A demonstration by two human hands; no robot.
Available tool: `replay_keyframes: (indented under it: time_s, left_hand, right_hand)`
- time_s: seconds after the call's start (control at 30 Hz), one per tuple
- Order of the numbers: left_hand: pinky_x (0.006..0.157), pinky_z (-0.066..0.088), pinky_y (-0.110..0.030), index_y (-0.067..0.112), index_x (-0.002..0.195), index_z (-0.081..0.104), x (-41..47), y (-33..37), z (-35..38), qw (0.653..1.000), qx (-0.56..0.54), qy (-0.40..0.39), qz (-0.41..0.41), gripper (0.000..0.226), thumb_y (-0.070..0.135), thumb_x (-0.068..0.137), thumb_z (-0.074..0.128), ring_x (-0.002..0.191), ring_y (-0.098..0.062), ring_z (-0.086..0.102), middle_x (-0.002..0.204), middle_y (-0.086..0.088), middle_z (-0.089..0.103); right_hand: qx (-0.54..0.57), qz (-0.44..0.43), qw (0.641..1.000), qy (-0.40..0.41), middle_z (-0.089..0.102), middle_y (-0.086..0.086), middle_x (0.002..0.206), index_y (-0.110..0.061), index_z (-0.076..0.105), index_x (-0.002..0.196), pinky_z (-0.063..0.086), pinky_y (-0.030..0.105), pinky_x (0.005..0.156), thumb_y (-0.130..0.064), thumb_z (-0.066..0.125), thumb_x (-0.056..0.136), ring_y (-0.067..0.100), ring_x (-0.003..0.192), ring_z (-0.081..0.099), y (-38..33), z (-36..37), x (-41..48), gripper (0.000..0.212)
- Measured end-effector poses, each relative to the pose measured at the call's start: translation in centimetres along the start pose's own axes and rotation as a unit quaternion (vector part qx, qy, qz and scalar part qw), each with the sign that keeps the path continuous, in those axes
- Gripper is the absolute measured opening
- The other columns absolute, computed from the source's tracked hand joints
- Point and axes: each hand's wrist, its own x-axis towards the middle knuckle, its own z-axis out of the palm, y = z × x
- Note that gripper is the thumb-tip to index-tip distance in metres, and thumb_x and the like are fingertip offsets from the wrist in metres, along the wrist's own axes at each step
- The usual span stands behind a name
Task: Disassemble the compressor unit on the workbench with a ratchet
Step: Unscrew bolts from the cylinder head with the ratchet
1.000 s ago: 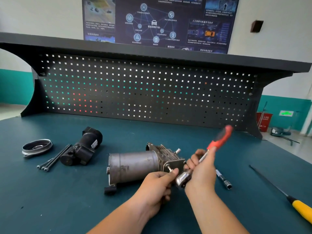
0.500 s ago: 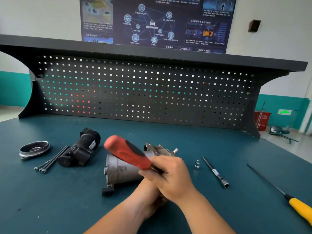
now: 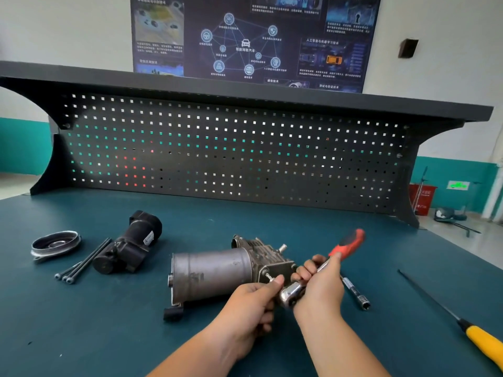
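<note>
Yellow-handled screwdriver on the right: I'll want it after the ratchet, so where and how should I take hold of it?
Grip the yellow handle, coming from the near right with the right hand, which now holds the ratchet. It lies flat, handle nearest you, thin dark shaft pointing away to the far left, so the thick handle is probably easiest to wrap.

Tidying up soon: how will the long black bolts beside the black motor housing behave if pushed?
The long black bolts look rigid, likely steel, so they shouldn't bend. Round and loose on the flat teal benchtop, they'd probably roll or scatter.
</note>
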Motion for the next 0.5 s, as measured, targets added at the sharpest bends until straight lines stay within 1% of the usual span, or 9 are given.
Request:
replay_keyframes:
  time_s: [0.07,0.17,0.2,0.27,0.33,0.37,0.4,0.43,0.5]
  left_hand:
    - [0.037,0.021,-0.018,0.02,0.055,0.044,-0.1,0.0,-0.1,1.0,0.007,0.006,-0.006,0.039,0.034,0.089,0.06,0.034,-0.005,0.021,0.044,0.01,0.03]
    - [0.037,0.021,-0.018,0.019,0.046,0.051,0.0,0.0,-0.2,1.0,0.01,0.013,-0.015,0.044,0.036,0.085,0.064,0.036,-0.006,0.021,0.047,0.007,0.028]
    - [0.037,0.021,-0.018,0.019,0.044,0.052,0.0,0.0,-0.3,1.0,0.01,0.014,-0.016,0.046,0.036,0.084,0.065,0.036,-0.006,0.021,0.047,0.007,0.028]
    - [0.036,0.021,-0.017,0.019,0.048,0.051,0.0,0.0,-0.4,1.0,0.01,0.019,-0.012,0.042,0.036,0.083,0.066,0.036,-0.006,0.022,0.047,0.007,0.028]
    - [0.035,0.021,-0.016,0.019,0.052,0.052,0.0,-0.1,-0.6,1.0,0.017,0.023,-0.004,0.038,0.036,0.084,0.065,0.035,-0.006,0.022,0.047,0.007,0.029]
    - [0.035,0.021,-0.016,0.018,0.05,0.054,0.0,-0.2,-0.7,1.0,0.021,0.021,0.0,0.04,0.035,0.084,0.065,0.035,-0.006,0.022,0.047,0.007,0.03]
    - [0.035,0.021,-0.016,0.018,0.045,0.055,0.1,-0.3,-0.8,1.0,0.024,0.018,0.002,0.044,0.033,0.085,0.064,0.035,-0.006,0.022,0.047,0.007,0.031]
    - [0.035,0.021,-0.016,0.018,0.042,0.054,0.3,-0.4,-0.8,1.0,0.023,0.017,0.002,0.046,0.029,0.086,0.064,0.036,-0.006,0.022,0.047,0.007,0.032]
    - [0.035,0.021,-0.016,0.02,0.05,0.047,0.5,-0.6,-0.9,1.0,0.019,0.021,0.005,0.038,0.015,0.085,0.059,0.037,-0.006,0.023,0.047,0.005,0.034]
  right_hand:
    - [-0.015,-0.009,1.0,-0.006,0.031,-0.008,0.037,-0.016,0.039,0.065,0.026,0.016,0.035,-0.05,0.038,0.097,0.008,0.029,0.027,0.0,0.1,0.0,0.047]
    - [-0.098,-0.096,0.989,-0.061,0.03,-0.008,0.041,-0.015,0.04,0.067,0.027,0.022,0.039,-0.044,0.035,0.1,0.008,0.034,0.027,-0.1,0.4,-0.7,0.045]
    - [-0.124,-0.136,0.979,-0.085,0.03,-0.008,0.041,-0.013,0.041,0.067,0.027,0.021,0.039,-0.041,0.034,0.101,0.008,0.034,0.027,-0.1,0.6,-1.0,0.044]
    - [-0.158,-0.204,0.955,-0.149,0.03,-0.008,0.042,-0.009,0.043,0.068,0.026,0.018,0.037,-0.037,0.035,0.1,0.007,0.035,0.026,0.1,0.8,-1.6,0.043]
    - [-0.186,-0.248,0.925,-0.22,0.031,-0.01,0.042,-0.008,0.045,0.068,0.024,0.017,0.036,-0.041,0.04,0.095,0.005,0.036,0.025,0.4,0.7,-2.0,0.043]
    - [-0.209,-0.268,0.904,-0.258,0.032,-0.01,0.042,-0.009,0.047,0.068,0.024,0.018,0.037,-0.043,0.045,0.095,0.004,0.036,0.026,0.5,0.6,-2.1,0.043]
    - [-0.246,-0.298,0.874,-0.295,0.035,-0.009,0.042,-0.012,0.051,0.069,0.026,0.021,0.039,-0.045,0.049,0.094,0.003,0.038,0.028,0.6,0.4,-2.0,0.041]
    - [-0.292,-0.34,0.832,-0.328,0.039,-0.009,0.044,-0.017,0.054,0.069,0.028,0.023,0.043,-0.045,0.048,0.09,0.002,0.04,0.032,0.7,0.2,-1.9,0.035]
    - [-0.38,-0.413,0.731,-0.388,0.046,-0.014,0.051,-0.022,0.057,0.07,0.03,0.024,0.049,-0.048,0.046,0.087,0.002,0.047,0.039,0.7,0.0,-1.8,0.033]
